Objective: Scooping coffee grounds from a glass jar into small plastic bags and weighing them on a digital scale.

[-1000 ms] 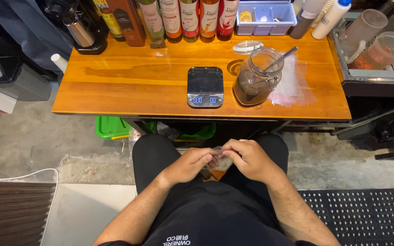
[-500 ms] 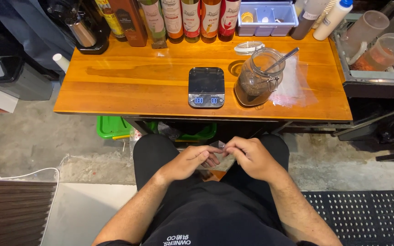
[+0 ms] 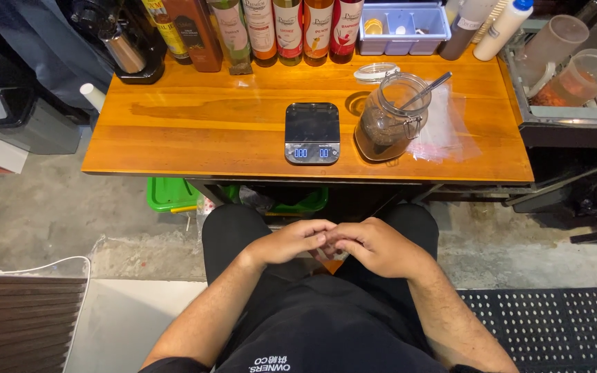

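the person's left hand [image 3: 290,242] and right hand [image 3: 374,245] met over the lap, just below the front edge of the wooden surface [image 3: 209,131]. the fingers of both were curled inward and pressed together around a small item [image 3: 327,253] caught between them; only a sliver of it showed, pale with an orange patch under the knuckles, and its shape could not be told. each grip was closed on that item, the fingertips of the two hands touching one another.

on the surface, well apart from the hands, lay a dark square scale [image 3: 312,132] with a lit blue display along its near edge. just beside it to the right stood a glass jar [image 3: 390,117], lid off, dark contents in its lower part, a metal spoon [image 3: 425,90] leaning out of the mouth. a clear plastic bag [image 3: 447,128] lay flat against the jar's right side. a row of syrup bottles [image 3: 290,27] stood along the far edge, with a pale blue tray [image 3: 403,21] next to them.
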